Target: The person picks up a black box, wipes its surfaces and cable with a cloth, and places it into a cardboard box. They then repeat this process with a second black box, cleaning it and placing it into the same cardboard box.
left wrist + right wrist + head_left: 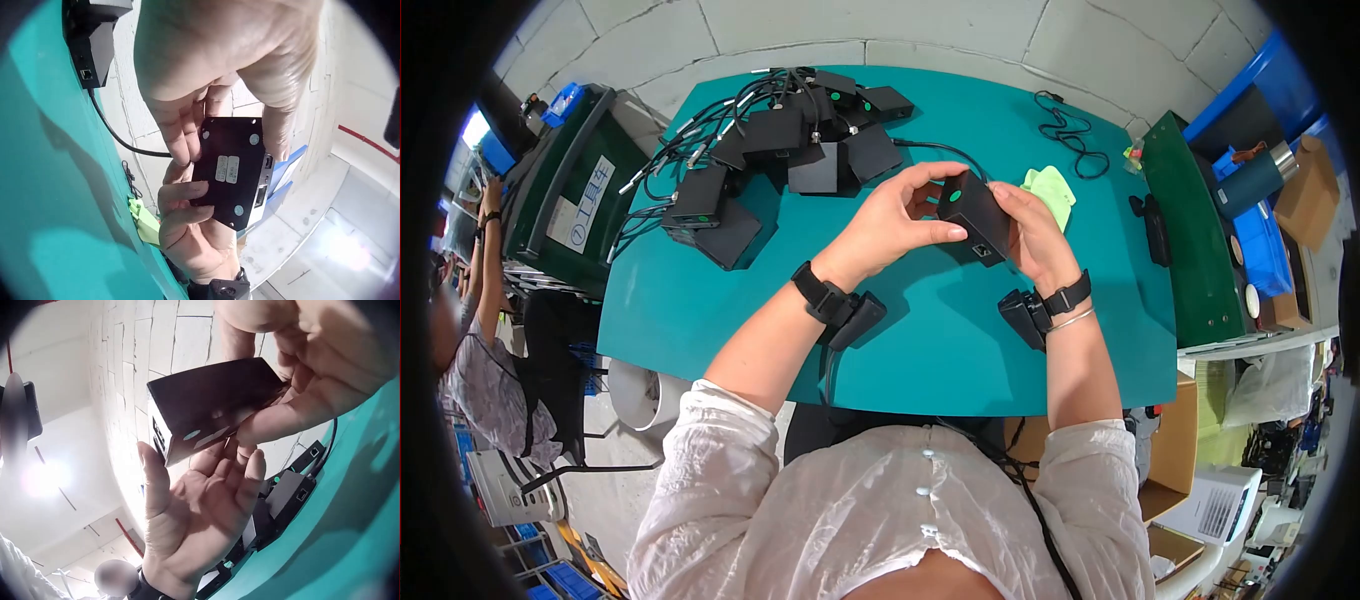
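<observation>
Both hands hold a black box [980, 218] up over the teal table. In the head view the left hand [890, 222] grips its left side, thumb on the near face and fingers at the far edge. The right hand [1036, 236] holds the right side with its fingers. The left wrist view shows the box's flat face [232, 169] with two white labels, corner screws and ports along one edge. A black cable runs behind the box. In the right wrist view the box [212, 403] lies between the right hand [312, 375] and the left hand [200, 512].
A pile of black boxes [775, 135] with cables covers the table's back left. A light green cloth [1050, 192] lies right of the hands, with a coiled black cable [1068, 130] behind it. Green crates [570, 200] flank the table. Another person [500, 370] is at the far left.
</observation>
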`<action>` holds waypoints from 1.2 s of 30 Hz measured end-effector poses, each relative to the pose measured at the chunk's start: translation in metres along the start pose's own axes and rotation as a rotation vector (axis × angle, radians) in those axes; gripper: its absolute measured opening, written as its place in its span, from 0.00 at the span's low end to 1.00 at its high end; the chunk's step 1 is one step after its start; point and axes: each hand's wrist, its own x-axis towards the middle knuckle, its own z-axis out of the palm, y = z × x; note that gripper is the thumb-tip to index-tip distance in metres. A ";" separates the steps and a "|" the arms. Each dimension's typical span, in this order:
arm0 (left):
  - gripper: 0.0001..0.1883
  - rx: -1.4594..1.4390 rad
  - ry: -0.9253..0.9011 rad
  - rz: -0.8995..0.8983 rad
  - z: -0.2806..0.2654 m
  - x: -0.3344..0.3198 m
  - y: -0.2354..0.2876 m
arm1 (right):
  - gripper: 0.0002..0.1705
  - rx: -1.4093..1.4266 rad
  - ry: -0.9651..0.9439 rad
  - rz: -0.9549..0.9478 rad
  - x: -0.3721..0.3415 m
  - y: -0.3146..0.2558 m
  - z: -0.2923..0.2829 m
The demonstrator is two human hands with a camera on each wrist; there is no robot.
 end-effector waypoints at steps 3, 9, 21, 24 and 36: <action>0.37 0.082 -0.011 0.022 0.001 -0.001 0.002 | 0.17 -0.028 -0.012 0.014 0.000 -0.001 0.001; 0.38 0.058 -0.009 0.051 0.002 -0.001 0.001 | 0.16 -0.054 0.014 0.007 0.001 -0.001 0.001; 0.39 -0.016 -0.028 0.018 0.005 -0.004 0.004 | 0.16 -0.059 0.026 0.000 -0.001 -0.001 0.002; 0.39 -0.066 -0.011 0.019 0.005 -0.003 0.003 | 0.17 -0.050 0.021 -0.007 0.000 0.000 0.000; 0.44 -0.220 -0.001 0.050 -0.001 -0.003 0.004 | 0.20 -0.063 0.116 0.015 0.001 0.002 0.002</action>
